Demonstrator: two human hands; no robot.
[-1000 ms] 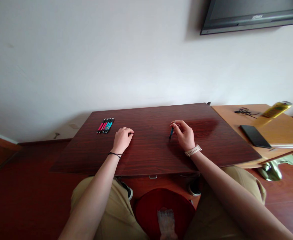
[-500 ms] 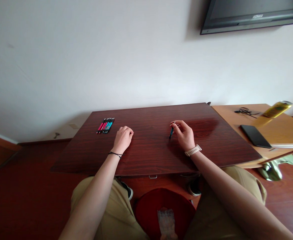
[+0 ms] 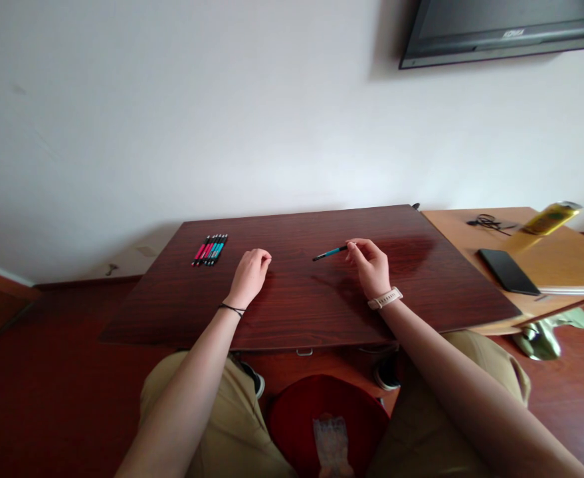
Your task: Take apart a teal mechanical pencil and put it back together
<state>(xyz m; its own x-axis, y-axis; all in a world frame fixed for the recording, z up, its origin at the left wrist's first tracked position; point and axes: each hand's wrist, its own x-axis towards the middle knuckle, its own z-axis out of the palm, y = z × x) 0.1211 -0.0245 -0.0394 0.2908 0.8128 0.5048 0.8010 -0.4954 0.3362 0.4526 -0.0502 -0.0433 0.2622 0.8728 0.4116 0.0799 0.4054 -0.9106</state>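
Observation:
Between the fingertips of my right hand (image 3: 370, 265) is the end of a blue and black pen (image 3: 330, 253); its other end points left over the dark wooden table (image 3: 292, 299). My left hand (image 3: 250, 275) has its fingers curled together near the middle-left of the table, with nothing visible in them. To the left of that hand lies a row of several pens (image 3: 210, 250), pink ones on the left and blue ones on the right, side by side.
A lighter wooden table (image 3: 571, 259) adjoins on the right, bearing a black phone (image 3: 508, 271), a dark cable (image 3: 489, 222) and a yellow can (image 3: 552, 218). A red stool (image 3: 292, 415) stands between my legs. A screen (image 3: 505, 33) hangs on the wall.
The pen in my right hand has swung from pointing down to lying nearly level, its free end to the left. My left hand has shifted slightly right.

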